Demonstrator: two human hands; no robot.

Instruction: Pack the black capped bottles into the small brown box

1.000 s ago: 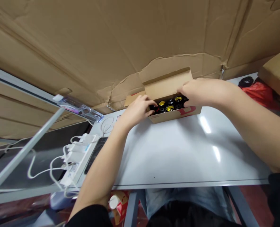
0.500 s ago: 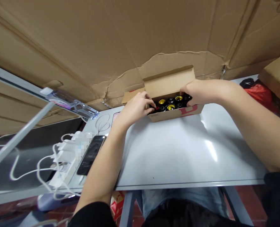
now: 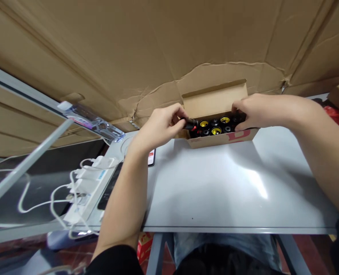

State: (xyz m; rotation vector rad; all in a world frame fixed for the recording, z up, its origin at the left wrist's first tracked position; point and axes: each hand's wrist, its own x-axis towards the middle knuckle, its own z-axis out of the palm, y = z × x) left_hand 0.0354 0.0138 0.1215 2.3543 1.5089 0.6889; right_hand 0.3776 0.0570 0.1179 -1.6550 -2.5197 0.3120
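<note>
An open cardboard box (image 3: 222, 139) with a red letter on its front wall sits on the grey table, its lid flap standing up behind. Inside stand rows of black cylindrical parts (image 3: 215, 126), several with yellow centres. My left hand (image 3: 158, 128) pinches a black part with a red mark (image 3: 191, 124) at the box's left end. My right hand (image 3: 262, 112) grips the box's right end, with its fingers over the parts and its thumb at the front wall. The hands hide the box's end corners.
A white power strip (image 3: 92, 191) with plugged-in chargers and cables lies at the table's left edge. Near it are a dark phone (image 3: 109, 191) and a clear plastic package (image 3: 93, 124). Large cardboard sheets (image 3: 129, 46) rise behind. A red bag (image 3: 334, 116) lies at the far right.
My left hand has drawn the black part with the red mark toward the box's left end. The whole scene sits further right in view, and the phone is more hidden by my left forearm.
</note>
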